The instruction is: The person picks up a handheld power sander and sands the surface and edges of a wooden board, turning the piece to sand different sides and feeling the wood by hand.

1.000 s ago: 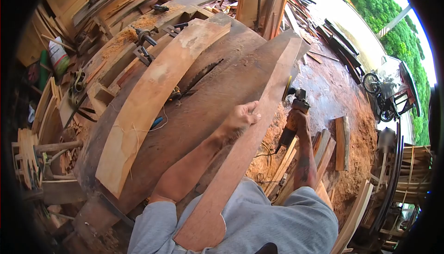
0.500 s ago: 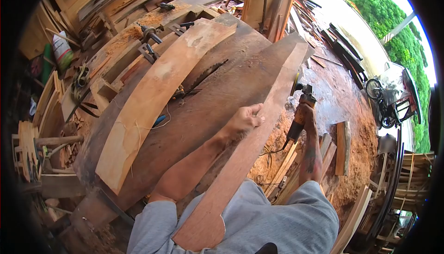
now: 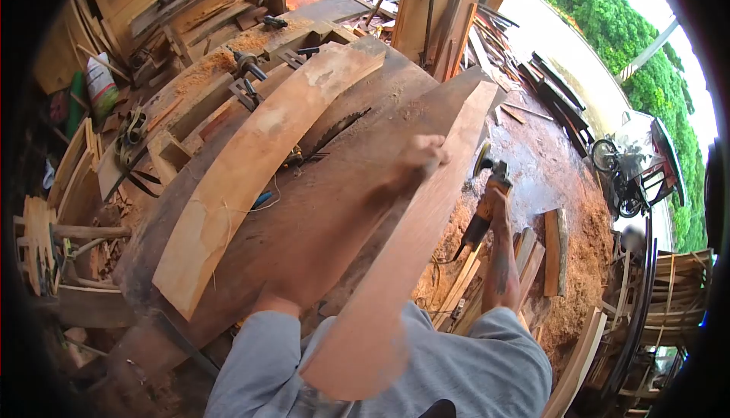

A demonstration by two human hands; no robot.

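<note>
A long reddish-brown wooden board (image 3: 414,254) lies slantwise from my lap to the bench's far right corner. Its broad rounded near end is blurred against my shirt. My left hand (image 3: 426,153), also smeared by motion, is closed on the board's left edge towards the far end. To the right of the board, my right hand (image 3: 498,199) grips an angle grinder (image 3: 479,222). The grinder's disc (image 3: 482,158) is near the board's right edge; whether they touch I cannot tell. A paler curved plank (image 3: 258,155) rests on the bench to the left.
A saw blade (image 3: 342,130) sticks up through the brown benchtop (image 3: 334,190). Clamps (image 3: 247,64) and timber pieces stand along the left. Sawdust (image 3: 585,254) and offcuts (image 3: 555,251) cover the ground at right. A motorcycle (image 3: 627,178) is parked farther off.
The board has shifted and turned, its near end swinging right. My left hand has moved farther up along its edge. My right hand has drawn the grinder slightly towards me.
</note>
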